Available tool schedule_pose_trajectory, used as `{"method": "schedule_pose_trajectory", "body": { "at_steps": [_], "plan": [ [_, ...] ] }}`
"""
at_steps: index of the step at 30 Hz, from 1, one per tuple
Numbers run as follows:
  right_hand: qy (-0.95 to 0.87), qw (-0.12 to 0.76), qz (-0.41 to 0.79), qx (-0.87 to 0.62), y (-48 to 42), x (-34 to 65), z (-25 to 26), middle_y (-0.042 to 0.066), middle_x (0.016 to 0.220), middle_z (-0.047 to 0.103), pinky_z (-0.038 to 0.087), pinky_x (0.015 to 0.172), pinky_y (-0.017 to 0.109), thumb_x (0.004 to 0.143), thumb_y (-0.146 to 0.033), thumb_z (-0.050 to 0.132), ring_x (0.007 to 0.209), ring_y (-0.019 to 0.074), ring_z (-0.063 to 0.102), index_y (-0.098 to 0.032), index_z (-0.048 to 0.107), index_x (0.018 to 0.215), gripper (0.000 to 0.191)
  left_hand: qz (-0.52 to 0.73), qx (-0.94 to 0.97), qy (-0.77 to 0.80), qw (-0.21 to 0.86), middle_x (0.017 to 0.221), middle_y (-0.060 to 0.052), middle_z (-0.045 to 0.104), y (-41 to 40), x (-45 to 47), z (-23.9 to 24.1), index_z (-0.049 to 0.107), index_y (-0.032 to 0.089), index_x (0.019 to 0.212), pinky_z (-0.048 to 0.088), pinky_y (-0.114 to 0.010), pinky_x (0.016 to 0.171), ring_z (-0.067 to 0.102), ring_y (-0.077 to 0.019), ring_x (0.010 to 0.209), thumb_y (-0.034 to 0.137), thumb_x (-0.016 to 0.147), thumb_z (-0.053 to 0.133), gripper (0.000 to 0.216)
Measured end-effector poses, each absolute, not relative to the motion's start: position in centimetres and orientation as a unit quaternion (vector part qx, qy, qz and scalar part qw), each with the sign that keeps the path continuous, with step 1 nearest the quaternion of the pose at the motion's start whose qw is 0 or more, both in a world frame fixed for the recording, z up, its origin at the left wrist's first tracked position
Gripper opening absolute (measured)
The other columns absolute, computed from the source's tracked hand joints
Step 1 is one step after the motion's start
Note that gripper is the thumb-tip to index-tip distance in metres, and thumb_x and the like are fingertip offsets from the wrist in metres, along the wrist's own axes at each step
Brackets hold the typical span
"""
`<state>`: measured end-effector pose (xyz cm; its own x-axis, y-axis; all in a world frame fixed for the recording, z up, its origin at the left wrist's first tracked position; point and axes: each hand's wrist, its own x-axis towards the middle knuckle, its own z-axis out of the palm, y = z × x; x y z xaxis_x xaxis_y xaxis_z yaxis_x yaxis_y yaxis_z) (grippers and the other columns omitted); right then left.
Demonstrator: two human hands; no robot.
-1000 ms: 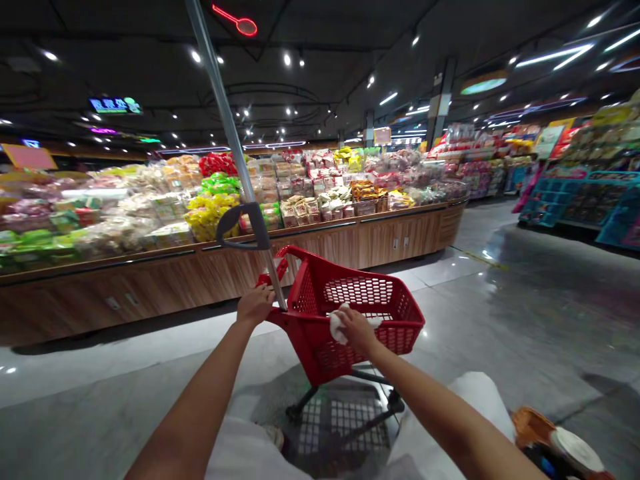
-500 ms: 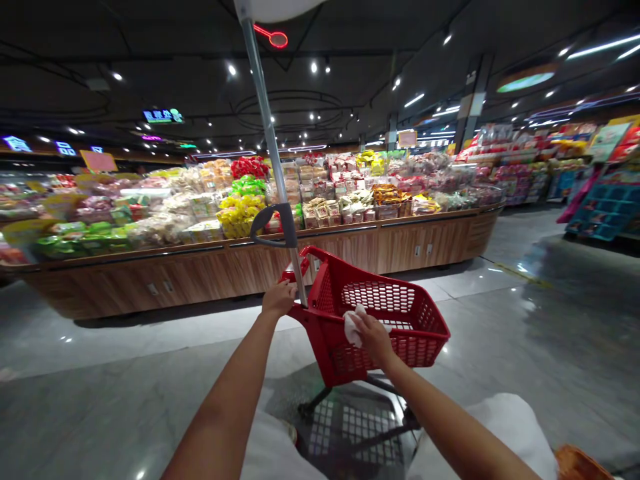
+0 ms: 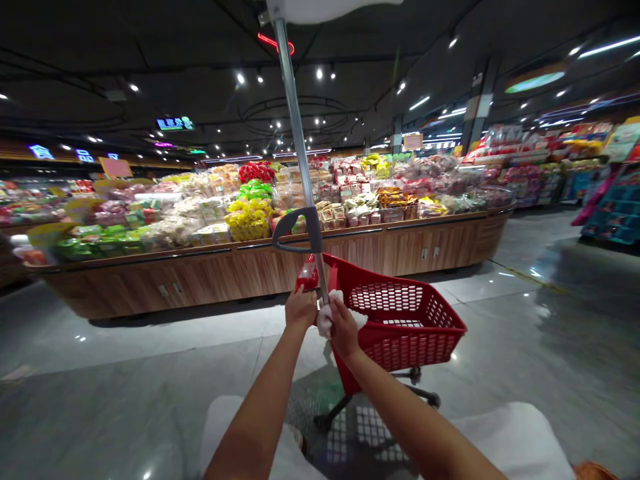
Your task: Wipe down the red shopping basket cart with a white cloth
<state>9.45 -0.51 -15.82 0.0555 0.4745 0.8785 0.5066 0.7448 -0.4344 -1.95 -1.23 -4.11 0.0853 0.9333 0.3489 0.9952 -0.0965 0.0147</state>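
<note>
My left hand (image 3: 301, 309) is closed around the near end of the red shopping cart's handle (image 3: 307, 273). Close beside it, my right hand (image 3: 345, 330) grips a white cloth (image 3: 325, 323), pressed against the cart's near rear corner by the foot of a metal pole (image 3: 295, 113). Part of the cloth hangs out to the right of the fingers. The red cart's basket (image 3: 410, 347) has slotted walls and shows no goods inside. A grey loop-shaped handle (image 3: 301, 230) sits on the pole above both hands.
Behind the cart runs a long wood-panelled display counter (image 3: 200, 280) piled with packaged food. A teal rack (image 3: 610, 207) stands at the right. Grey glossy floor (image 3: 150, 380) surrounds the cart, and its black wheels (image 3: 324, 423) rest on it.
My right hand has moved left with the cloth, from the basket's near rim to the rear corner beside my left hand. The whole view has shifted slightly, so the cart appears farther right.
</note>
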Motion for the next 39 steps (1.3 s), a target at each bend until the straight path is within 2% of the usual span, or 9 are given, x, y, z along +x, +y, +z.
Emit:
{"method": "schedule_pose_trajectory", "body": {
  "at_steps": [8,14,19,23,26,29,32,35,39],
  "plan": [
    [-0.659,0.650,0.024,-0.377,0.2,15.0,-15.4,0.013,0.131,0.056,0.046,0.100,0.053,0.095,-0.027,0.038,0.124,0.0259,0.052,-0.021,0.052,0.133,0.041,-0.238,-0.699,-0.672,0.056,0.142,-0.010,0.050,-1.9,3.0,-4.4,0.051,0.019,0.135,0.014,-0.055,0.117,0.040,-0.0249,0.136,0.030,0.098,0.027,0.045],
    [-0.586,0.667,0.014,-0.459,-3.0,17.6,-14.6,0.010,0.141,0.050,0.040,0.106,0.052,0.093,-0.022,0.031,0.133,0.0226,0.042,-0.021,0.046,0.138,0.048,-0.322,-0.718,-0.616,-0.039,0.148,-0.013,0.042,-3.5,8.4,-5.9,0.044,0.016,0.139,0.025,-0.050,0.116,0.031,-0.0268,0.141,0.037,0.098,0.029,0.049],
    [-0.644,0.600,-0.017,-0.475,-7.5,22.4,-12.8,0.010,0.143,0.048,0.041,0.107,0.046,0.090,-0.019,0.033,0.134,0.0229,0.042,-0.020,0.044,0.141,0.052,-0.390,-0.734,-0.533,-0.160,0.149,-0.009,0.042,-5.2,10.1,-6.0,0.038,0.018,0.144,0.034,-0.039,0.113,0.037,-0.0196,0.139,0.039,0.100,0.015,0.053],
    [-0.678,0.568,-0.013,-0.467,-9.0,25.2,-11.0,0.009,0.140,0.052,0.042,0.106,0.043,0.088,-0.016,0.035,0.130,0.0230,0.046,-0.022,0.043,0.142,0.055,-0.396,-0.723,-0.563,-0.064,0.154,-0.007,0.034,-2.3,5.4,-3.7,0.032,0.021,0.146,0.029,-0.041,0.116,0.031,-0.0220,0.141,0.044,0.097,0.032,0.054],
    [-0.682,0.544,-0.036,-0.487,-8.1,24.6,-9.7,0.009,0.139,0.052,0.041,0.106,0.044,0.085,-0.013,0.035,0.130,0.0235,0.046,-0.021,0.045,0.140,0.056,-0.282,-0.728,-0.623,0.042,0.152,-0.010,0.035,1.1,1.0,-2.6,0.041,0.019,0.142,0.020,-0.050,0.117,0.023,-0.0296,0.144,0.042,0.094,0.040,0.053],
    [-0.676,0.467,-0.080,-0.564,-6.7,22.2,-8.5,0.012,0.136,0.055,0.037,0.104,0.051,0.084,-0.011,0.040,0.123,0.0292,0.051,-0.022,0.059,0.125,0.047,-0.175,-0.773,-0.608,0.051,0.144,-0.006,0.048,2.7,-1.0,-3.1,0.051,0.025,0.134,0.018,-0.055,0.115,0.031,-0.0286,0.141,0.038,0.097,0.034,0.043],
    [-0.676,0.418,-0.088,-0.601,-5.5,19.0,-7.2,0.013,0.125,0.062,0.043,0.097,0.042,0.087,-0.013,0.044,0.109,0.0263,0.060,-0.021,0.064,0.117,0.037,-0.151,-0.787,-0.597,0.044,0.140,-0.001,0.053,2.1,-0.8,-3.9,0.054,0.029,0.130,0.018,-0.057,0.115,0.037,-0.0252,0.138,0.034,0.099,0.025,0.043],
    [-0.684,0.418,-0.083,-0.592,-4.6,15.6,-6.1,0.014,0.127,0.061,0.045,0.093,0.040,0.092,-0.018,0.043,0.106,0.0253,0.061,-0.019,0.061,0.121,0.034,-0.157,-0.784,-0.598,0.061,0.140,-0.003,0.054,0.8,0.0,-3.9,0.053,0.025,0.131,0.025,-0.053,0.113,0.041,-0.0242,0.135,0.033,0.100,0.024,0.043],
    [-0.692,0.414,-0.097,-0.583,-3.7,12.1,-5.6,0.016,0.134,0.056,0.033,0.102,0.058,0.095,-0.019,0.041,0.117,0.0302,0.054,-0.019,0.059,0.123,0.034,-0.143,-0.774,-0.613,0.075,0.131,-0.007,0.061,-0.1,0.6,-3.3,0.055,0.022,0.129,0.041,-0.041,0.101,0.059,-0.0229,0.117,0.033,0.100,0.024,0.044]
  ]
}}
